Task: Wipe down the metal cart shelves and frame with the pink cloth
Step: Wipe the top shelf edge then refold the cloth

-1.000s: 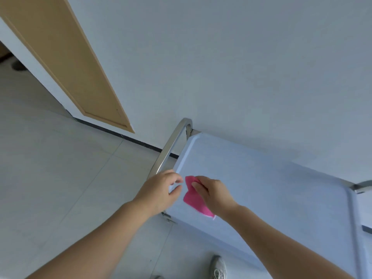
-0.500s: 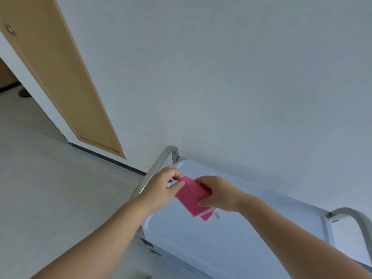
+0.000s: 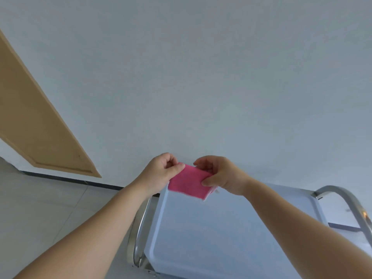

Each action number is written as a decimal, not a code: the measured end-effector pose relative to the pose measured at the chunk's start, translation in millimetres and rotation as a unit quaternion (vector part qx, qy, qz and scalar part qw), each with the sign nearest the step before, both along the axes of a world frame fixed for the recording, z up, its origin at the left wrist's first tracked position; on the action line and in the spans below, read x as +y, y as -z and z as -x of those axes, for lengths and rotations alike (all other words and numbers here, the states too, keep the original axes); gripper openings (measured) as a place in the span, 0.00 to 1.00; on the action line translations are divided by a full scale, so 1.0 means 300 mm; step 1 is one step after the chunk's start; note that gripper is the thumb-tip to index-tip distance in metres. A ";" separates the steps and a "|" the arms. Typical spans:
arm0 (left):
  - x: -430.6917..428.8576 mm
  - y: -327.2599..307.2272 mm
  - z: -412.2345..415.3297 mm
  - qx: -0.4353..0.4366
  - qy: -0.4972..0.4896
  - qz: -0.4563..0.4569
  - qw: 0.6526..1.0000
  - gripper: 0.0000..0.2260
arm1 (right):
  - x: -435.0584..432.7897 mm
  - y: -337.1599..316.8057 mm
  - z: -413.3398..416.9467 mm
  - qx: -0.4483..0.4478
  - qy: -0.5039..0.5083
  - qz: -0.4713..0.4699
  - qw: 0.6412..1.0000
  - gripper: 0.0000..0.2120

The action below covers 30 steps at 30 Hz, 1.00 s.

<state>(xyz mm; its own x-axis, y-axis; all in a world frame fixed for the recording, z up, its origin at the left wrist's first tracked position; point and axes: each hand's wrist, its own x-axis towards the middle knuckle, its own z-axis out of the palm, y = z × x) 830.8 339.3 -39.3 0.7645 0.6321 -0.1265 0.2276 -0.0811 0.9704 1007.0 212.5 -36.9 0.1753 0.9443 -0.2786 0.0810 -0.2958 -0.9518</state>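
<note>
A folded pink cloth [image 3: 188, 183] hangs in the air above the far end of the cart's top shelf [image 3: 231, 234]. My left hand [image 3: 162, 171] pinches its left edge and my right hand [image 3: 219, 175] pinches its right edge, so the cloth is stretched between them. The shelf is a pale metal tray with a raised rim. A curved steel handle [image 3: 138, 236] runs along its left end, partly hidden behind my left forearm. A second steel handle [image 3: 346, 200] arches at the right end. Lower shelves are out of sight.
A plain white wall [image 3: 201, 77] stands right behind the cart. A tan wooden door [image 3: 34, 125] is at the left, with a dark baseboard [image 3: 80, 181] along the pale tiled floor [image 3: 40, 214].
Both hands lifted the cloth off the shelf and spread it wider between them. My view tilted up, so the cart sits lower in frame and its right handle shows.
</note>
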 end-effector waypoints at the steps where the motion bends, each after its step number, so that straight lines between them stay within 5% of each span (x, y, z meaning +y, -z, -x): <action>1: 0.019 0.006 -0.007 -0.016 0.008 0.017 1.000 0.09 | 0.007 0.009 -0.004 -0.005 0.013 0.007 1.000 0.19; 5: 0.071 0.027 -0.040 -0.059 0.019 0.062 0.996 0.10 | 0.016 0.073 -0.025 0.057 0.122 0.004 0.991 0.07; 8: 0.098 0.047 -0.080 -0.080 0.012 0.077 0.994 0.12 | 0.021 0.119 -0.032 0.202 0.148 -0.038 0.968 0.12; 11: 0.119 0.091 -0.112 -0.084 0.000 0.078 0.993 0.13 | 0.053 0.170 -0.038 0.213 0.135 -0.034 0.967 0.20; 15: 0.127 0.190 -0.143 -0.032 -0.021 0.001 0.999 0.12 | 0.110 0.266 -0.083 0.177 0.163 0.001 0.971 0.14; 17: 0.149 0.252 -0.130 0.051 -0.030 -0.116 0.992 0.08 | 0.134 0.318 -0.132 0.181 0.176 0.030 0.967 0.14; 21: 0.233 0.374 -0.063 0.214 -0.037 -0.310 0.926 0.05 | 0.216 0.436 -0.231 0.038 0.150 0.126 0.980 0.10; 25: 0.290 0.461 -0.068 0.247 -0.010 -0.345 0.905 0.16 | 0.334 0.506 -0.270 -0.132 0.115 0.176 0.969 0.10; 30: 0.308 0.560 -0.085 0.295 -0.001 -0.346 0.890 0.24 | 0.497 0.564 -0.301 -0.224 0.059 0.169 0.958 0.14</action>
<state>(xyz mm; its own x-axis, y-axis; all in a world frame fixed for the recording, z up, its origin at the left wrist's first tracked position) 856.1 431.7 -207.3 0.6926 0.7162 -0.0860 0.6827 -0.6123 0.3988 1097.3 361.7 -205.9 0.4486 0.7794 -0.4374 0.4064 -0.6138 -0.6768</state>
